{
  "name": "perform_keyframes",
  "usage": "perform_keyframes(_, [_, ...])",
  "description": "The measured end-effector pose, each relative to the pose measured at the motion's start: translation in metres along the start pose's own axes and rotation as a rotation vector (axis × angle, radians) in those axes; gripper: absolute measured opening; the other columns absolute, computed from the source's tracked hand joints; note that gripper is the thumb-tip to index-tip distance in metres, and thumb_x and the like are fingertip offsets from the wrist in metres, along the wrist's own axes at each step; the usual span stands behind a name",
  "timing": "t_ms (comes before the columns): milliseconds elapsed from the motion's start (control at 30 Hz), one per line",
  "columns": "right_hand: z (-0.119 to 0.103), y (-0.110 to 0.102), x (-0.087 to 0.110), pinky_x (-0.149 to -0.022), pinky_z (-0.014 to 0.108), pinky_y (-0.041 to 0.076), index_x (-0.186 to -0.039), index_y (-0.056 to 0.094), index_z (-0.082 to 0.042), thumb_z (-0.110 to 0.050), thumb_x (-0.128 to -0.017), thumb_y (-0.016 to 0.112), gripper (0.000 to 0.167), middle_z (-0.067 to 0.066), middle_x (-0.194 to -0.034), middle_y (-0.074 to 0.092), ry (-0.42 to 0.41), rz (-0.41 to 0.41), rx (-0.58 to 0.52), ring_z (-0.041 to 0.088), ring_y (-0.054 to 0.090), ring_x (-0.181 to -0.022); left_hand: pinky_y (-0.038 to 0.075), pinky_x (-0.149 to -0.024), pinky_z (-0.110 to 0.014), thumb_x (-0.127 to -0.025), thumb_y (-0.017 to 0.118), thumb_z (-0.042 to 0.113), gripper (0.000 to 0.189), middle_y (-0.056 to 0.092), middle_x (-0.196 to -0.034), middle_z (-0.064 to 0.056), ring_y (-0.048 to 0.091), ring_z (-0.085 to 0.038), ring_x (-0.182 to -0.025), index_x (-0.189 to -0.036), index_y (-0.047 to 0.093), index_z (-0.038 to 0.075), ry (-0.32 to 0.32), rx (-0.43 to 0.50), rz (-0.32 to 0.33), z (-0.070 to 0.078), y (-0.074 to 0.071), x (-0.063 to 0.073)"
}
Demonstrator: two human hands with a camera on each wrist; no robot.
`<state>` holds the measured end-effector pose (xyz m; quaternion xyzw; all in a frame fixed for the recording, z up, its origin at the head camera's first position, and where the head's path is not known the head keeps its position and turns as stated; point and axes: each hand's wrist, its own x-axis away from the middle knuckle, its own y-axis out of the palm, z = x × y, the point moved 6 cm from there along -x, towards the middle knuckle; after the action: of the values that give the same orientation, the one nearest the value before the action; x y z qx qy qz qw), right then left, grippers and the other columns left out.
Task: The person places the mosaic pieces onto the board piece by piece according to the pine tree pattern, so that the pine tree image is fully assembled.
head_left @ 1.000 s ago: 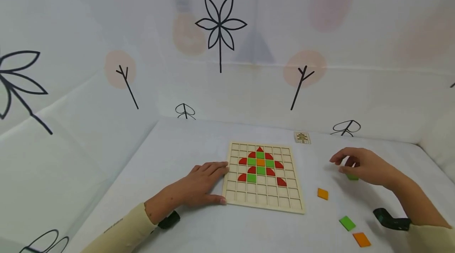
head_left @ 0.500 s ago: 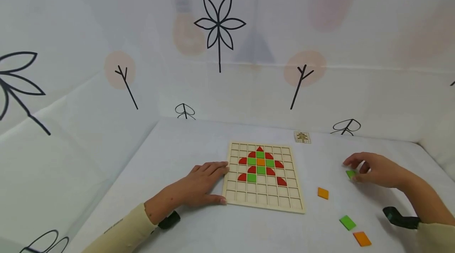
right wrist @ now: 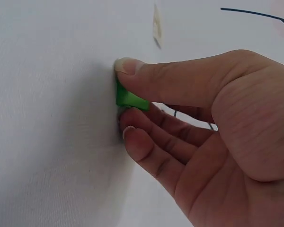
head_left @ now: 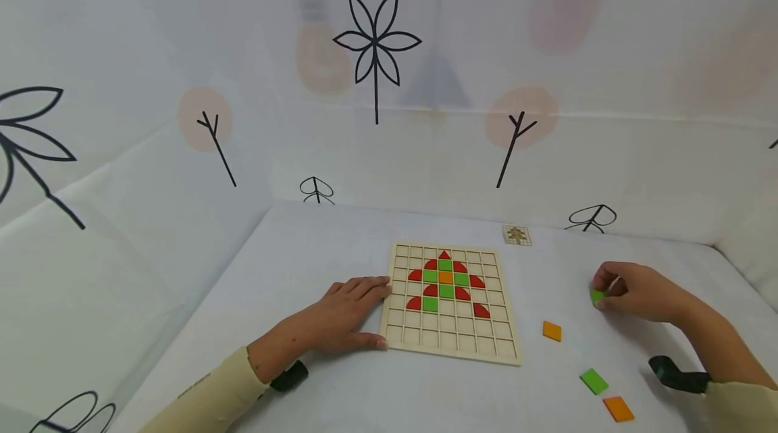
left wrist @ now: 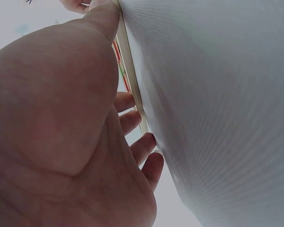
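My left hand (head_left: 337, 318) rests flat with its fingertips and thumb against the left edge of a wooden grid board (head_left: 419, 338). On the board, red quarter-round tiles, green square tiles (head_left: 430, 304), an orange square (head_left: 446, 277) and a red triangle (head_left: 445, 255) form a tree-like pattern. To the right of the board, my right hand (head_left: 644, 292) pinches a green tile (right wrist: 132, 100) between thumb and fingers, low at the white cloth. In the left wrist view the fingers (left wrist: 144, 146) touch the board's edge; its face is mostly hidden there.
An orange tile (head_left: 552, 332) lies right of the board. Nearer the front are a loose green tile (head_left: 593, 381) and another orange tile (head_left: 618, 409). A small card with a tree picture (head_left: 516, 236) lies behind, near the white patterned backdrop (head_left: 425, 163).
My right hand has moved slightly right, and its thumb and fingers have closed on the green tile, now tipped up. The left hand and board stay in place.
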<state>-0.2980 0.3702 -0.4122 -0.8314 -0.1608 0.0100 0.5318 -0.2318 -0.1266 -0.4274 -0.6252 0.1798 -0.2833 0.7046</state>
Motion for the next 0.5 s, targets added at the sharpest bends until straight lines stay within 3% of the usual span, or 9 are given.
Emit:
perform_keyframes(200, [-0.009, 0.002, 0.001, -0.071, 0.025, 0.052, -0.103, 0.065, -0.006, -0.012, -0.089, 0.084, 0.024, 0.001, -0.093, 0.063, -0.056, 0.023, -0.003, 0.019, 0.056, -0.087, 0.033, -0.121, -0.053, -0.096, 0.057, 0.075, 0.095, 0.018, -0.176, 0.008, 0.023, -0.021, -0.159, -0.169, 0.025, 0.025, 0.001, 0.003, -0.001, 0.000, 0.000, 0.000])
perform_keyframes(500, [-0.037, 0.003, 0.002, -0.074, 0.023, 0.056, -0.109, 0.067, -0.007, -0.006, -0.094, 0.078, 0.018, 0.001, -0.101, 0.067, -0.118, 0.028, -0.103, 0.012, 0.060, -0.087, 0.034, -0.121, -0.053, -0.096, 0.057, 0.075, 0.095, 0.019, -0.176, 0.007, 0.024, -0.021, -0.159, -0.169, 0.026, 0.025, -0.001, 0.007, 0.002, 0.000, -0.001, -0.001])
